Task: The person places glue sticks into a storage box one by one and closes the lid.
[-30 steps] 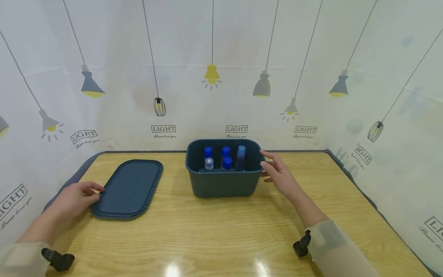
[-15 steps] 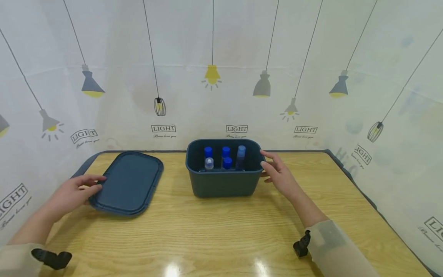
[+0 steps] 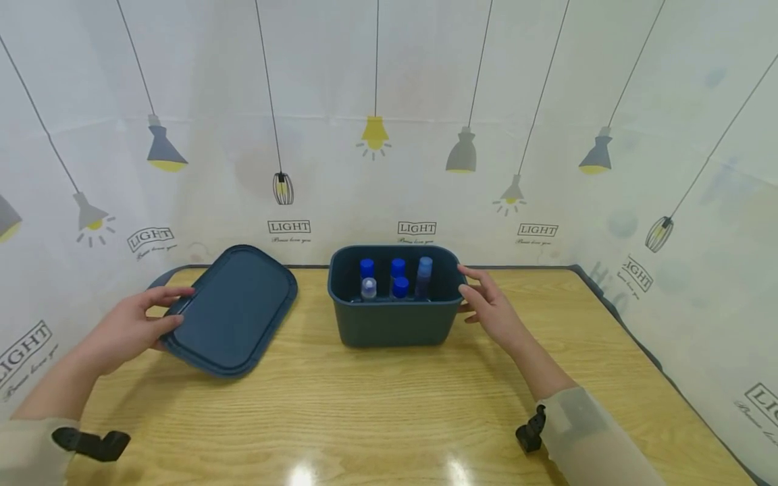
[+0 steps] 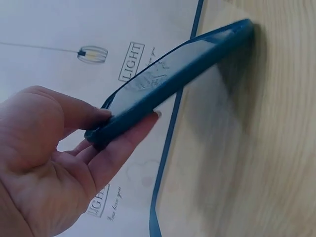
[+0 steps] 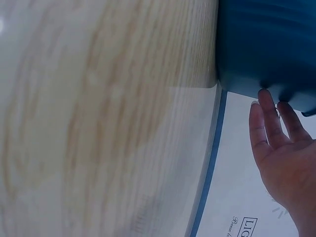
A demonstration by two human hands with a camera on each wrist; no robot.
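Observation:
A dark blue lid [image 3: 240, 310] is held by my left hand [image 3: 130, 331] at its left edge. In the left wrist view the thumb lies on one face of the lid [image 4: 173, 81] and the fingers lie on the other. The lid is tilted, its left side raised off the table. Right of it stands a dark blue storage bin [image 3: 395, 325] with several small bottles [image 3: 398, 270] inside, mostly blue-capped, their lower parts hidden. My right hand [image 3: 495, 310] touches the bin's right side; in the right wrist view its fairly straight fingertips [image 5: 266, 96] rest against the wall.
Both things are on a wooden table [image 3: 365, 412] with a dark edge strip along the back. A white curtain [image 3: 340, 182] printed with lamps surrounds the table at the back and sides. A black wrist mount [image 3: 91, 442] sits on each sleeve.
My left hand has raised the lid's left side from lying flat, tilting it up, and the lid has shifted slightly right. The right hand and the bin have stayed in place.

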